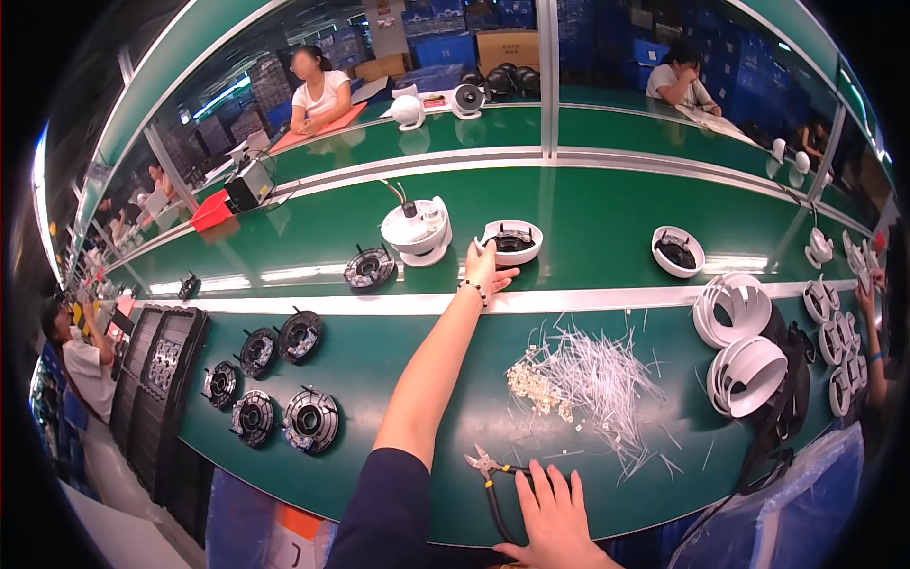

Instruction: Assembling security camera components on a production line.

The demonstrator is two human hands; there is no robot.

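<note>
My left hand (488, 272) reaches far across the bench, a beaded bracelet on its wrist. Its fingers pinch the near left rim of a white bowl-shaped housing (529, 250) with a black ring part inside. My right hand (555, 517) lies palm down on the near green table, fingers spread. Beside it are diagonal cutters (486, 467) with black and yellow handles; one handle runs toward its fingers, and I cannot tell whether they touch. A heap of white cable tie offcuts (607, 384) and small cream pieces (537, 384) lies beyond this hand.
Left of my arm are several round black parts (311, 420) and a stack of black trays (156, 379). A white fan-like unit (417, 230) stands on the conveyor (588, 209), with another white housing (679, 251) farther right. White ring shells (747, 376) stand at right.
</note>
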